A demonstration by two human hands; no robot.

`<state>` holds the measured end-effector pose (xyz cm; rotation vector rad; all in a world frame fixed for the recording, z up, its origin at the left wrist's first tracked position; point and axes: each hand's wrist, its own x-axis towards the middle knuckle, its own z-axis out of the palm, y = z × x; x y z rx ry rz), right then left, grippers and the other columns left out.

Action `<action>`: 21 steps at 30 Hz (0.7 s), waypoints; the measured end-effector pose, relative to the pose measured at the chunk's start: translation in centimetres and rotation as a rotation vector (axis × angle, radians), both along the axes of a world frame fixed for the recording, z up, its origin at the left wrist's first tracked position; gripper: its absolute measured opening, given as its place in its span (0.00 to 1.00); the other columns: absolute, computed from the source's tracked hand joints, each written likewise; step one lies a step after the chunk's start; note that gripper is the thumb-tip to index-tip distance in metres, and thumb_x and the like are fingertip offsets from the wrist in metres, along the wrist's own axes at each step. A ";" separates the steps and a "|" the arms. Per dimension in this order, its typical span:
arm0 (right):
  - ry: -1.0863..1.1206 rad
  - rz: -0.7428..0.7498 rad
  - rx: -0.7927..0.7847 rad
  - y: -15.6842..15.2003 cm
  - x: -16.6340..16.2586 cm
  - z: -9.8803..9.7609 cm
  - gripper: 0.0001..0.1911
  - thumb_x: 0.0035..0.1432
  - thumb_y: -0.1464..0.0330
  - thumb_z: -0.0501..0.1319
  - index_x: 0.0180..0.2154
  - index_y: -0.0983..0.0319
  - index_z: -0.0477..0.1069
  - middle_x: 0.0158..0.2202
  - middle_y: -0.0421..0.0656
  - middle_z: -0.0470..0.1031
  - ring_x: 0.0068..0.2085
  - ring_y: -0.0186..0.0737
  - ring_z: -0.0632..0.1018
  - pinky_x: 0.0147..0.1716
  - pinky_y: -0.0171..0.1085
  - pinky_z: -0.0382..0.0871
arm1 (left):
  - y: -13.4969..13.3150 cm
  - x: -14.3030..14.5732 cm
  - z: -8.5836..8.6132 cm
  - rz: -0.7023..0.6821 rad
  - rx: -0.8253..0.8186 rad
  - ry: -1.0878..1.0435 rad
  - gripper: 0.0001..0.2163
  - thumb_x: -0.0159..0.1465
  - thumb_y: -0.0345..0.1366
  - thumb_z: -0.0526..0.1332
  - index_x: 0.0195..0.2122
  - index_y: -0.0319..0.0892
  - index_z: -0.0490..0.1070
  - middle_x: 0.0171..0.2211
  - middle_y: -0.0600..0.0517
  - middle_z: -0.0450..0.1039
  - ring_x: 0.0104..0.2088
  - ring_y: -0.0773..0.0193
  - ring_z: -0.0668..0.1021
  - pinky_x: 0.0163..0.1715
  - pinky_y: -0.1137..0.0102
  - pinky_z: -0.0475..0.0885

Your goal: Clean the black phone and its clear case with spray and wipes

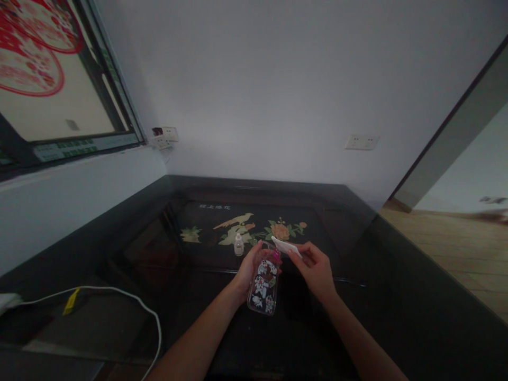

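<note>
Work on the phone case [264, 288] looks, as a judgement, to be under way rather than finished. A folded white wipe [286, 246] meets only the case's upper end, near a pink spot there, and the rest of its length is untouched by the wipe at this moment. Whether any part has been cleaned cannot be told in the dim light.

The left hand [248, 270] is curled around the case's left edge, thumb over the front, holding it tilted above the surface [190, 323] and close to the person's body. The right hand [315, 270] pinches the wipe between thumb and fingertips, the other fingers folded in.

The case is clear and glossy. It is printed with small cartoon figures in white, red and dark tones, and the dark surface shows through it. No phone seems to sit in it.

A small white bottle [238, 245] stands upright on the surface just beyond the left hand, on the bird-and-flower inlay [246, 225]. A white cable [153, 312] loops well off to the left.
</note>
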<state>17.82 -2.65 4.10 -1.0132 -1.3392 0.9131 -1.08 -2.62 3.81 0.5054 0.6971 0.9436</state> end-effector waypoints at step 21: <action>0.106 0.570 -0.378 -1.4 -0.4 0.5 0.23 0.47 0.55 0.76 0.28 0.60 0.66 0.27 0.38 0.77 0.25 0.34 0.78 0.19 0.30 0.74 | 0.0 0.1 0.0 0.050 -0.004 0.001 0.22 0.69 0.54 0.54 0.37 0.38 0.74 0.28 0.48 0.77 0.24 0.63 0.78 0.27 0.72 0.71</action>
